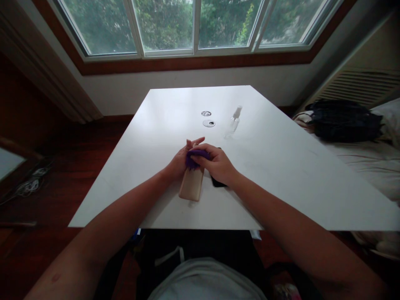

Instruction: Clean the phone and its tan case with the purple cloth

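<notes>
My left hand (178, 165) grips the upper end of a beige phone case (191, 185); whether a phone sits inside it I cannot tell. Its lower end tilts down towards me, just over the table. A bunched purple cloth (198, 158) is pinched in my right hand (218, 161) and pressed against the upper part of the case. Some left fingers stick out beyond the cloth; others are hidden by it. Partly under my right hand and wrist, a black phone (218, 182) lies on the table.
On the white table (275, 175), a clear spray bottle (235, 120) stands beyond my hands to the right. Two round cable-hole covers (209, 123) are set in the tabletop. Behind it is a window (165, 25). A dark bag (345, 121) rests on the bed at right.
</notes>
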A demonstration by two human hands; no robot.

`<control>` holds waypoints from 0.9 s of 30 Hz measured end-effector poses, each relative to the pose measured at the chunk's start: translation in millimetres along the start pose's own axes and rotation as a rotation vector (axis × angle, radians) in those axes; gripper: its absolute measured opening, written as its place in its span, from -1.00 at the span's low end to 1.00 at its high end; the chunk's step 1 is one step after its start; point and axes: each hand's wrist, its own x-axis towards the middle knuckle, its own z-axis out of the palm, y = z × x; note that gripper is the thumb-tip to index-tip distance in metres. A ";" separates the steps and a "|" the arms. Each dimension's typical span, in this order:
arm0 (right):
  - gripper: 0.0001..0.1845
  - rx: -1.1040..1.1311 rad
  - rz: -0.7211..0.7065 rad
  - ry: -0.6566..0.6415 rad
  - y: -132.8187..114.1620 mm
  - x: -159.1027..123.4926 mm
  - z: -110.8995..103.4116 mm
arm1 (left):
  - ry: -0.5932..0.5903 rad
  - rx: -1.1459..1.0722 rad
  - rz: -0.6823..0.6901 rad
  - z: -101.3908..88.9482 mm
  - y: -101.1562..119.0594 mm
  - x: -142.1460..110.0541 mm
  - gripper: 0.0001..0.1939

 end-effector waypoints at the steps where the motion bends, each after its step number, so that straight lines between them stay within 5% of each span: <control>1: -0.77 -0.008 -0.014 -0.032 -0.4 -0.2 2.9 | 0.000 -0.004 -0.033 1.4 1.4 -1.3 -0.21; 6: -0.77 0.071 -0.043 -0.101 1.1 -0.8 14.9 | 0.104 -0.015 -0.051 2.9 8.5 -3.5 -0.29; 12: -0.60 -0.022 0.127 0.080 4.0 -4.6 13.6 | 0.192 0.128 0.006 -2.9 7.8 1.8 -0.36; 16: -0.76 -0.400 -0.115 0.185 -6.3 -6.2 6.4 | 0.256 0.347 0.065 -5.4 4.2 4.9 -0.37; 20: -0.79 -0.627 -0.373 0.002 -15.5 -8.9 5.5 | 0.250 0.393 0.090 -5.1 4.1 2.5 -0.35; 27: -0.59 -0.781 -0.358 -0.178 -18.0 -14.6 14.7 | 0.291 0.289 0.077 -12.0 5.7 3.1 -0.32</control>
